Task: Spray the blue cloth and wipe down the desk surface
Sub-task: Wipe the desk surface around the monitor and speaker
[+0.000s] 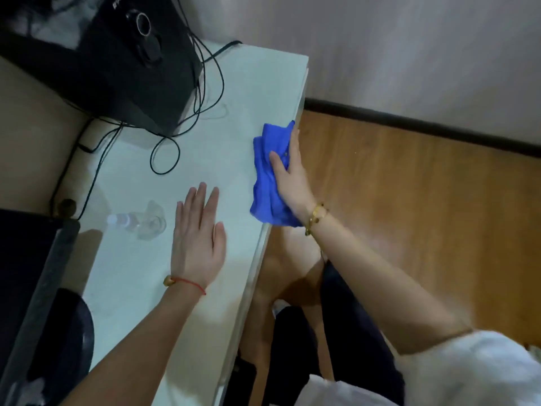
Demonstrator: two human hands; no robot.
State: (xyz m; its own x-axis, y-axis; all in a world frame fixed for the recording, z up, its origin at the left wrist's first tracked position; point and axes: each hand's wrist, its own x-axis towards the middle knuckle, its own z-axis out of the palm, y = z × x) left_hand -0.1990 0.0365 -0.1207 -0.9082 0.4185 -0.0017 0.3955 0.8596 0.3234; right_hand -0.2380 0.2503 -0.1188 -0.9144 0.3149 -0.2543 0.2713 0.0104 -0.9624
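The blue cloth (pixel 268 177) lies crumpled along the right edge of the white desk (pixel 228 92), partly hanging over it. My right hand (pixel 291 174) presses flat on the cloth, fingers straight and thumb spread onto the fabric. My left hand (pixel 197 235) rests flat on the desk, palm down with fingers straight, a short way left of the cloth. A clear spray bottle (pixel 140 219) lies on its side on the desk just left of my left hand.
A black speaker (pixel 117 65) with trailing black cables (pixel 165 153) sits at the desk's far end. A dark monitor edge (pixel 35 276) and a dark round object (pixel 67 329) occupy the near left. Wooden floor (pixel 409 215) and my legs are right of the desk.
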